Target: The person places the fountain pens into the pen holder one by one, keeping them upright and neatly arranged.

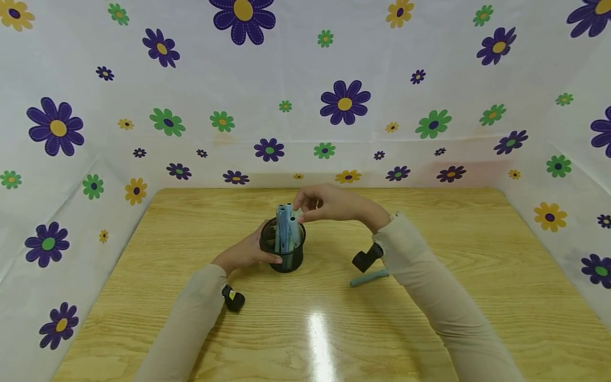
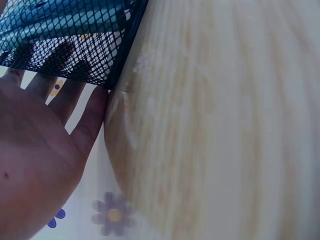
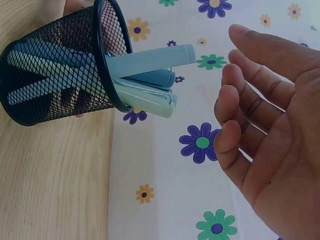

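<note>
My left hand grips a black mesh pen cup that stands upright on the table, its thumb across the near side and its fingers round the far side. Several blue and pale green markers stand in the cup with their ends above the rim. Just above and right of them is my right hand, fingers loosely bent. In the right wrist view a gap separates this hand from the pale blue marker that sticks out furthest, and nothing is held.
One blue-green marker lies on the wooden table, below the right wrist camera. Behind the table and along its sides hangs a white cloth with printed flowers. The left wrist camera hangs close to the tabletop.
</note>
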### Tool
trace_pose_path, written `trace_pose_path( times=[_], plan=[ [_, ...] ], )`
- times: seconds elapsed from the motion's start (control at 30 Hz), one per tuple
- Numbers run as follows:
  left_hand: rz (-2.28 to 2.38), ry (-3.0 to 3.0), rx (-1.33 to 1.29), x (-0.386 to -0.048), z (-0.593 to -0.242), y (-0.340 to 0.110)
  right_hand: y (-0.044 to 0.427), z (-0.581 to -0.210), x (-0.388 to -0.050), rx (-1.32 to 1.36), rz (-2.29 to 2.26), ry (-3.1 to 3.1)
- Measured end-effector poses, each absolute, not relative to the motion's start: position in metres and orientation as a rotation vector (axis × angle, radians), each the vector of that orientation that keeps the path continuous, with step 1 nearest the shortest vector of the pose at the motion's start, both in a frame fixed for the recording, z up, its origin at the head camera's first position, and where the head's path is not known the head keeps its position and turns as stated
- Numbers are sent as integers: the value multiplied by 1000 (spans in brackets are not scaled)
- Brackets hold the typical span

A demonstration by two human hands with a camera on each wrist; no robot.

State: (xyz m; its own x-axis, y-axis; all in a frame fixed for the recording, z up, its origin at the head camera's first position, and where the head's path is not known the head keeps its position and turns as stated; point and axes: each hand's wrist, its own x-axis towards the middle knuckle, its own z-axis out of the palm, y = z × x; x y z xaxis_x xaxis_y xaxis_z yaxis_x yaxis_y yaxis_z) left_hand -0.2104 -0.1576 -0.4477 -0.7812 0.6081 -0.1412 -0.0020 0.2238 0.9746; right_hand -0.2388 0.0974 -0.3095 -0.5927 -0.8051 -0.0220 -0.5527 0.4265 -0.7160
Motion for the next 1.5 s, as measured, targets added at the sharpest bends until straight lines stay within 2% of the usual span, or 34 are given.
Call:
trace_pose_path(
  times=[0.67, 1.5],
  plan=[
    [1580, 2017, 538, -210, -449, -159, 144, -306, -236, -1058, -1005, 2362],
    [1568, 2031, 524, -211, -447, -157, 237, -344, -224, -889, -856, 2414]
  ],
)
